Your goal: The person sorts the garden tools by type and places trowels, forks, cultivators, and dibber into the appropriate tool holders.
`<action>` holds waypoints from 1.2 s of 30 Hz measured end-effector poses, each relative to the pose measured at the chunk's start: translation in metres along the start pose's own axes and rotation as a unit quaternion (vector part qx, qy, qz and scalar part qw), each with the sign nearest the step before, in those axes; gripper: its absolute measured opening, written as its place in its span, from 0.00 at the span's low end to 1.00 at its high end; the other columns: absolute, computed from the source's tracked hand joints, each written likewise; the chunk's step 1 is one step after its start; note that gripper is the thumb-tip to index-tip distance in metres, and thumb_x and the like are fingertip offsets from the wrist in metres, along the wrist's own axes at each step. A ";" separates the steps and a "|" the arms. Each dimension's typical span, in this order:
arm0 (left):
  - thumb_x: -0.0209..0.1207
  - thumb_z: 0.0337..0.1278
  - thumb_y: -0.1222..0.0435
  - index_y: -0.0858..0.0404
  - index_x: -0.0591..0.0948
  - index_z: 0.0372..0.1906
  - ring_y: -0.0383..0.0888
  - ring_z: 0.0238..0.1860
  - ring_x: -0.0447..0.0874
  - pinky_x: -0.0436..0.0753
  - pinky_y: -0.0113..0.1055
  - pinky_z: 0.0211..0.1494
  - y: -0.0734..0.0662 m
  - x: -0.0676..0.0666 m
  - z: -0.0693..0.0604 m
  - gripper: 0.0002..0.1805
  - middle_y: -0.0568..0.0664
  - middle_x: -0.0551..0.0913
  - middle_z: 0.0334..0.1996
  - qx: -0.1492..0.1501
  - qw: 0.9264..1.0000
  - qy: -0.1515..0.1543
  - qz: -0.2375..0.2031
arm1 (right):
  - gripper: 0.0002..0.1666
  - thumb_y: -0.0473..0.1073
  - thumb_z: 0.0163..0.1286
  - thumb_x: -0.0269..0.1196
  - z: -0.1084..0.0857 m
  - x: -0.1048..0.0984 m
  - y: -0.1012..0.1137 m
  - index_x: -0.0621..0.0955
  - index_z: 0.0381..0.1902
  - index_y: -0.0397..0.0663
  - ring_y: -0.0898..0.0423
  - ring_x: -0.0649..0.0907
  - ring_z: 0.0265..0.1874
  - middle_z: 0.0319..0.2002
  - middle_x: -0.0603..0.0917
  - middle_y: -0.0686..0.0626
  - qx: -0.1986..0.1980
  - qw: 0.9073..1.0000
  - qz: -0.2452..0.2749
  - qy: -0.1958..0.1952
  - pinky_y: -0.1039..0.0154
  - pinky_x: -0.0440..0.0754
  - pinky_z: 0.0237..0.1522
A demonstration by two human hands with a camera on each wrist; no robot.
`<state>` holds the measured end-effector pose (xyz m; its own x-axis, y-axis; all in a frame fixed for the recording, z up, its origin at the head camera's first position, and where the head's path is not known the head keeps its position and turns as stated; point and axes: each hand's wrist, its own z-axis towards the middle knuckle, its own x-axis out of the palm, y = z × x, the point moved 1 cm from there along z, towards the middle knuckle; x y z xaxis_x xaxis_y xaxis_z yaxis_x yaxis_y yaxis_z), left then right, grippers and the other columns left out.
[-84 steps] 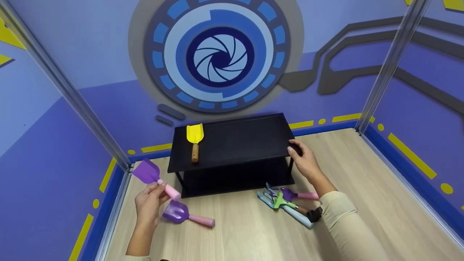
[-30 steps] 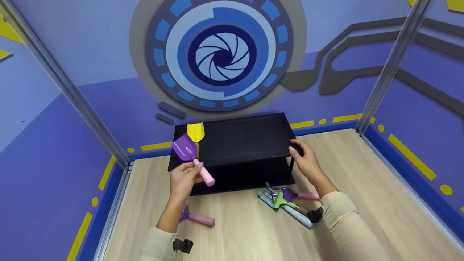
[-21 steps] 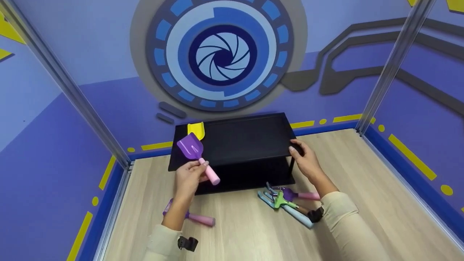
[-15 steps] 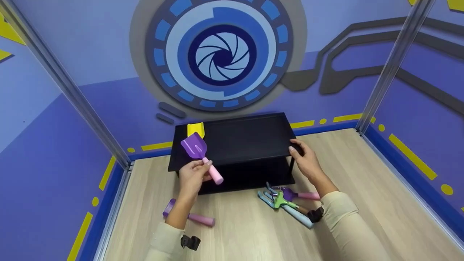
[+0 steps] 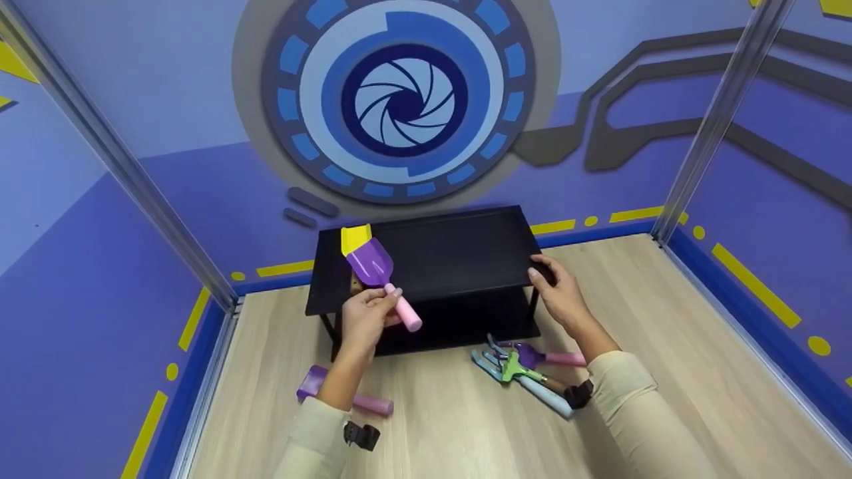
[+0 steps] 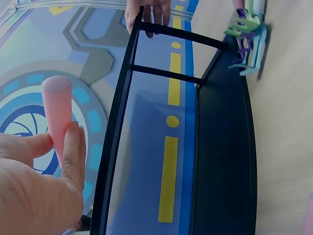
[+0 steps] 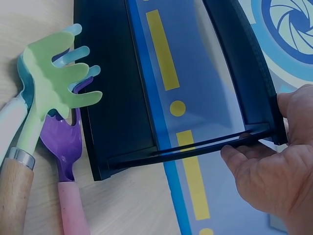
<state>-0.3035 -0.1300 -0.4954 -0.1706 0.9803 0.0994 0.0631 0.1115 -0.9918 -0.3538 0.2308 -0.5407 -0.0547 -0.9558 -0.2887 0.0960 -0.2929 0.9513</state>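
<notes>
A person's left hand (image 5: 365, 319) pinches a purple shovel (image 5: 374, 263) over a black shelf (image 5: 459, 253), which the right hand (image 5: 563, 293) grips.
With the shelf's middle as the clock's centre in the head view, the left hand sits between 7 and 8 o'clock, thumb and fingers closed on the pink handle; the scoop points towards 11, in front of a yellow shovel (image 5: 355, 237) lying on the shelf's top at about 10; whether they touch I cannot tell. The right hand, between 3 and 4, is curled about the shelf's end. On the table (image 5: 439, 412), a second purple shovel (image 5: 313, 382) lies at 7, partly behind the left forearm; near 5, a green rake (image 5: 512, 368) lies across a light blue rake (image 5: 544, 397).
</notes>
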 end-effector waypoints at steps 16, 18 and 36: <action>0.71 0.66 0.68 0.77 0.83 0.48 0.39 0.29 0.87 0.92 0.30 0.36 -0.005 0.022 0.013 0.16 0.52 0.89 0.33 -0.002 1.000 0.019 0.002 | 0.30 0.48 0.86 0.55 0.001 0.001 0.003 0.68 0.79 0.45 0.43 0.66 0.82 0.82 0.65 0.37 0.017 1.000 0.018 -0.002 0.48 0.65 0.83; 0.71 0.66 0.67 0.76 0.84 0.48 0.40 0.30 0.88 0.93 0.31 0.37 -0.006 0.023 0.014 0.15 0.54 0.89 0.35 -0.007 1.000 0.017 0.004 | 0.30 0.46 0.87 0.55 -0.001 0.000 0.006 0.68 0.79 0.43 0.43 0.65 0.82 0.82 0.64 0.37 0.023 1.000 0.020 0.000 0.48 0.64 0.84; 0.68 0.70 0.67 0.78 0.83 0.50 0.41 0.32 0.88 0.93 0.31 0.40 -0.003 0.025 0.036 0.16 0.54 0.86 0.38 -0.048 0.998 0.036 -0.015 | 0.29 0.43 0.86 0.55 -0.007 -0.001 0.021 0.68 0.79 0.39 0.41 0.65 0.82 0.82 0.64 0.35 0.028 0.999 0.026 0.009 0.47 0.64 0.84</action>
<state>-0.3431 -0.1117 -0.4933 -0.1023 0.9852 0.1376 0.1534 0.1523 -0.9764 -0.3445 0.2253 -0.5213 -0.0330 -0.9703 -0.2396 0.0424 -0.2409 0.9696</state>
